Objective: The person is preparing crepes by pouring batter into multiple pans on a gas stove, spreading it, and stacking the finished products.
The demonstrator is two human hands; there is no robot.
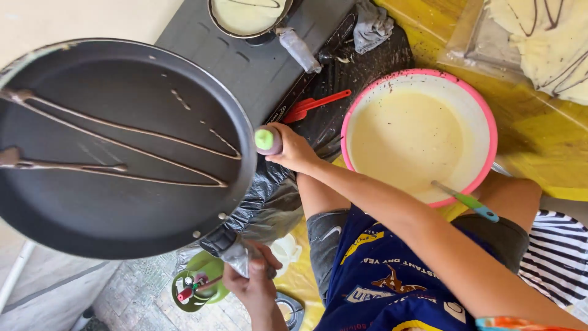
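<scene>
A large black frying pan (122, 202) fills the left of the view, tilted up, with thin brown batter lines drawn across its inside. My left hand (254, 285) grips the pan's handle, which is wrapped in crinkled plastic, near the bottom middle. My right hand (294, 150) holds a small squeeze bottle (267, 140) with a green tip, just off the pan's right rim. The bottle's tip points toward the camera.
A pink-rimmed bowl (484, 116) of pale batter with a green-handled ladle (468, 201) sits at right. A second pan (245, 15) with a pale crepe rests on a dark stove top. Red spatula (315, 104), grey cloth (370, 24), stacked crepes (551, 43), green gas canister (199, 285).
</scene>
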